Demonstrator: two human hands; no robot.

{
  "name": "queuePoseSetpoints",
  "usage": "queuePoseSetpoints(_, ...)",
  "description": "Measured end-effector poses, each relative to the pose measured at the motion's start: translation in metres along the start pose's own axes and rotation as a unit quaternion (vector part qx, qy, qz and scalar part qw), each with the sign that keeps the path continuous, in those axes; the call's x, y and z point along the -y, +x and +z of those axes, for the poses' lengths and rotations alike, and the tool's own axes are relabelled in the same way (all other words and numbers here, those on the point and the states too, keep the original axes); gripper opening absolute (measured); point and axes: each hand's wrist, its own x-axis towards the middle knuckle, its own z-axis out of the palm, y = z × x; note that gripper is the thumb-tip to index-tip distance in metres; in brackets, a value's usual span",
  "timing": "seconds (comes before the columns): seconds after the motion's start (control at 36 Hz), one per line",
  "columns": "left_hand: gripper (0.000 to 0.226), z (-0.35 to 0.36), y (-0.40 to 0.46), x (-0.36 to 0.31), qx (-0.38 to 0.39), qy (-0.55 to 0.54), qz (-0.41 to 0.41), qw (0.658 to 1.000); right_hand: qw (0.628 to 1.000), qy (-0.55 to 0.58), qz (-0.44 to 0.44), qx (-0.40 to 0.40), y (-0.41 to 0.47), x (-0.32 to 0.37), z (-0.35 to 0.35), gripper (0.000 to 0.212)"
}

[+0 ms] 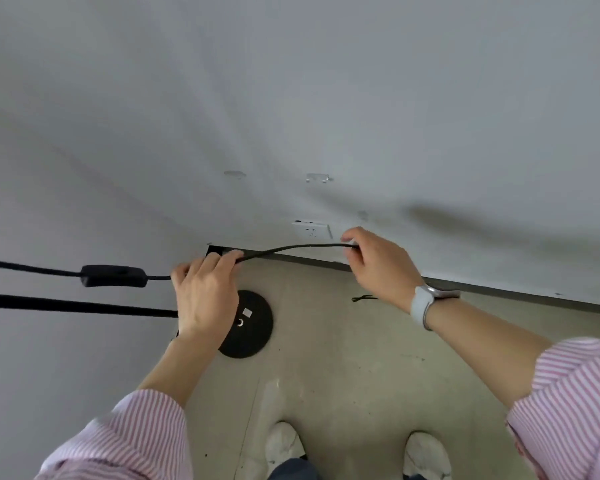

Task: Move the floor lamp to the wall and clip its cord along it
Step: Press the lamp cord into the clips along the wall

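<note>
While the lamp pole [77,305] comes in from the 9 o'clock edge as a thick black bar, the cord [291,248] runs just above it with its inline switch [113,276] hanging in mid-air, also out toward 9 o'clock; moving right, the left hand [205,292] sits just left of centre, fingers curled closed around the cord, which comes out past the fingertips and arcs across to the other hand; under that hand, at roughly 6 o'clock from it, the round black lamp base [253,327] sits flat on the floor [343,375], close to the wall [291,98] and partly hidden by the wrist; on the wall around 12 o'clock from centre there are two small clear clips [316,177], and a white socket [311,229] sits just below them; the right hand [378,265], with a white watch [422,308] on the wrist, pinches the cord's far end tight just right of the socket; can't tell whether there's a plug in there; a small dark twist tie [363,298] lies on the floor at about 4 o'clock from centre; striped pink sleeves [575,403] and white shoes [284,445] fill the 6 o'clock edge.
</note>
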Motion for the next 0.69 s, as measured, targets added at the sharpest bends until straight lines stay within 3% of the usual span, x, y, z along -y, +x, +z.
queuePoseSetpoints(0.08, 0.02, 0.011, 0.02, 0.006, -0.039, 0.006, 0.04, 0.998, 0.996, 0.023, -0.084, 0.02, 0.018, 0.036, 0.022, 0.031)
queuePoseSetpoints(0.14, 0.023, 0.018, 0.035, 0.013, -0.069, 0.035, 0.064, 0.995, 0.993, 0.023, -0.115, -0.01, 0.032, 0.054, 0.035, 0.029)
queuePoseSetpoints(0.28, 0.027, 0.037, 0.073, 0.048, -0.133, 0.114, 0.097, 0.98, 0.989, 0.006, -0.129, -0.065, 0.073, 0.058, 0.055, 0.019)
queuePoseSetpoints(0.44, 0.037, 0.069, 0.108, 0.085, -0.216, 0.206, 0.074, 0.952, 0.983, -0.055, -0.134, -0.112, 0.108, 0.032, 0.069, 0.02)
queuePoseSetpoints(0.58, 0.041, 0.097, 0.129, 0.089, -0.298, 0.158, 0.145, 0.93, 0.955, -0.059, -0.151, -0.249, 0.133, 0.049, 0.084, 0.017)
queuePoseSetpoints(0.69, 0.036, 0.113, 0.143, 0.096, -0.348, 0.096, 0.165, 0.918, 0.931, -0.093, -0.176, -0.305, 0.146, 0.057, 0.093, 0.016)
